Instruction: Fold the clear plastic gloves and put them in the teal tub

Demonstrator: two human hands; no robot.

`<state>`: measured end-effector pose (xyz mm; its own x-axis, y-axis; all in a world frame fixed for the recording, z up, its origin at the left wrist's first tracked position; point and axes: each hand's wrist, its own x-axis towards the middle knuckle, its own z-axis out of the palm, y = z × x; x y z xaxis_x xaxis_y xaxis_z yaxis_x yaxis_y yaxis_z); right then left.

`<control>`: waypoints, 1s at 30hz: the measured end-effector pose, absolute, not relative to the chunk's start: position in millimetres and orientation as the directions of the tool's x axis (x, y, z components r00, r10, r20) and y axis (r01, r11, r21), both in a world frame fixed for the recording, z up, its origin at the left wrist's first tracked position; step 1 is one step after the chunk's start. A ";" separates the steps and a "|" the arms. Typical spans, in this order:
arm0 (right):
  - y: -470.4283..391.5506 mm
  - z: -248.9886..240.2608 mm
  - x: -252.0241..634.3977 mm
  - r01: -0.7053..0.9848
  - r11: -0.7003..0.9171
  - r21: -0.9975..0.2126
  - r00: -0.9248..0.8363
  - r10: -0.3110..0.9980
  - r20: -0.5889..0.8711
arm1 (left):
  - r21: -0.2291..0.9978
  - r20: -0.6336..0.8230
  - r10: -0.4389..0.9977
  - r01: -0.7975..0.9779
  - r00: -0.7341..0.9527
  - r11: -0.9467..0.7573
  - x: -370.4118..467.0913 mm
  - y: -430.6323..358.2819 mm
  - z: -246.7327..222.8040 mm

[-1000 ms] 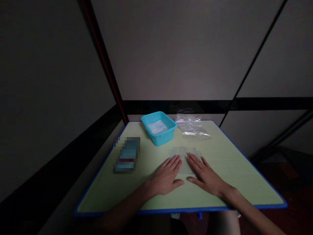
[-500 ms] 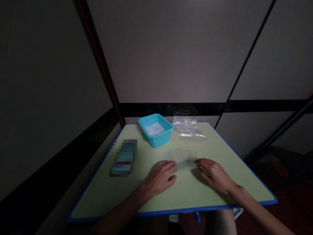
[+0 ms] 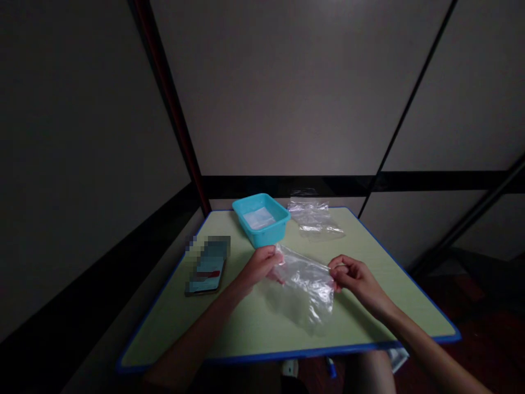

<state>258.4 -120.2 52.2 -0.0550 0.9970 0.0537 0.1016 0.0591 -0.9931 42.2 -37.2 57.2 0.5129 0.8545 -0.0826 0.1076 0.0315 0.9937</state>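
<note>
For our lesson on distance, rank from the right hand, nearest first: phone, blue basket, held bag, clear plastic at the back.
From the right hand:
1. Held bag, touching it.
2. Clear plastic, ahead, slightly left.
3. Blue basket, farther left.
4. Phone, far left.

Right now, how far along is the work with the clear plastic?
Perhaps done: a flat white piece lies inside the blue basket. In hand: the left hand and right hand hold a clear plastic sheet between them. Perhaps left: crumpled film lies beside the basket, untouched; I cannot tell if it needs work.
</note>
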 end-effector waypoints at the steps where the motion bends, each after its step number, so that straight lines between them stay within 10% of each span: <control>1: -120.2 45.8 258.7 0.084 0.032 -0.996 -0.037 0.999 0.029 | 0.982 -0.126 0.845 0.188 0.519 0.031 46.5 -32.4 51.8; 8: -134.9 2.9 254.7 -0.017 -0.140 -0.990 0.170 0.975 -0.141 | 0.961 -0.026 0.913 0.261 0.406 -0.089 75.6 -13.7 21.0; 12: -159.7 3.3 253.1 0.033 -0.146 -0.989 -0.093 0.984 -0.149 | 0.905 0.254 0.876 0.218 0.411 -0.364 55.7 -29.1 30.4; 15: -173.4 11.6 262.1 0.240 0.103 -0.965 -0.260 0.965 0.039 | 0.924 0.202 0.793 0.157 0.574 -0.349 28.9 -50.0 35.3; 19: -169.4 14.4 286.4 0.640 0.535 -0.552 -0.486 0.838 0.249 | 0.906 0.137 0.783 0.243 0.607 -0.347 3.8 -79.7 29.9; 24: -142.2 13.9 306.6 0.650 0.758 0.043 -0.742 0.622 0.252 | 0.764 0.139 0.800 0.451 0.583 -0.461 -4.5 -99.1 19.1; 30: -125.7 23.6 303.5 0.534 0.844 0.057 -0.839 0.520 0.161 | 0.677 0.187 0.778 0.494 0.600 -0.545 -3.1 -101.2 9.2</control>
